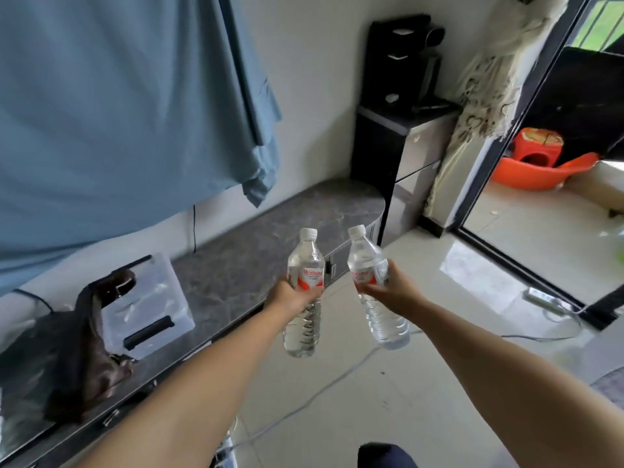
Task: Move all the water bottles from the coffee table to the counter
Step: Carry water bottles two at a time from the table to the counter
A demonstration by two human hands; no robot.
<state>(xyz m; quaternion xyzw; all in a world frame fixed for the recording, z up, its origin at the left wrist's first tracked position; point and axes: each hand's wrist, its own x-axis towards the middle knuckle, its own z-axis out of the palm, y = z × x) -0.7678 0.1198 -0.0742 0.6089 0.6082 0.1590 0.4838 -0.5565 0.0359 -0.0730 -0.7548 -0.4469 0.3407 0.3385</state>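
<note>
Head view shows my left hand (pixel 294 296) grasping one clear plastic water bottle with white cap (pixel 305 282) and my right hand (pixel 393 289) grasping a second such bottle (pixel 371 275), both held upright in air beside the grey marble table (pixel 243 265).

A lived-in room of a home: a long, low counter (pixel 256 238) topped in grey marble-look stone runs along a white wall beneath a hanging blue sheet (pixel 118 106). A dark water dispenser (pixel 405 106) stands at its end, beside a lace curtain (pixel 486 82) and a sliding door onto a tiled balcony holding an orange plastic basin (pixel 540 173).
</note>
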